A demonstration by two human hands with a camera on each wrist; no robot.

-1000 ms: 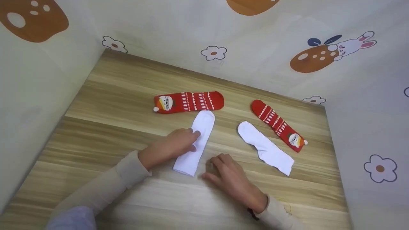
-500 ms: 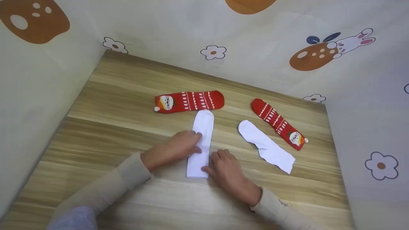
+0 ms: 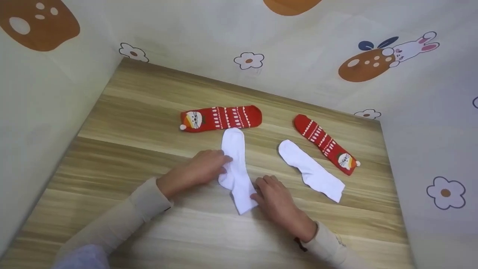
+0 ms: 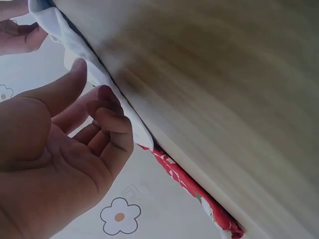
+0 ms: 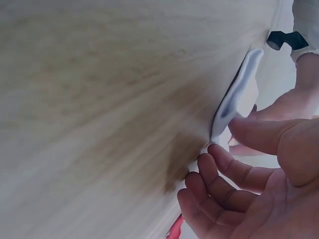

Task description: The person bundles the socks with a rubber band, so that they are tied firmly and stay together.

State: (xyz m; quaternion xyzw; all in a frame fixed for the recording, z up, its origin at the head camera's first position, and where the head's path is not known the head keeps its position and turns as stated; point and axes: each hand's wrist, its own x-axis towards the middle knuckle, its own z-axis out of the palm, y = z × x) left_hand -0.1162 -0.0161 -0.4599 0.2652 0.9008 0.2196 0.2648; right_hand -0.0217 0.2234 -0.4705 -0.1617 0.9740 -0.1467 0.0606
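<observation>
A white sock lies in front of me, its toe pointing away, touching or nearly touching a red patterned sock. My left hand rests fingertips on its left side near the middle; the left wrist view shows that thumb and the fingers loosely bent and apart. At the cuff end, my right hand pinches the sock's right corner between thumb and index finger; in the right wrist view the thumb lies over the edge of the white sock. The heel bulges out toward the left.
Another white sock lies slanted on the right, with a second red sock beyond it. Both red socks carry a cat face and a pompom. The wooden table meets patterned fabric walls at the back and sides.
The near white sock's cuff end has swung right toward me, and its heel now shows on the left. My right hand came to the cuff and took hold. The other socks stayed put.
</observation>
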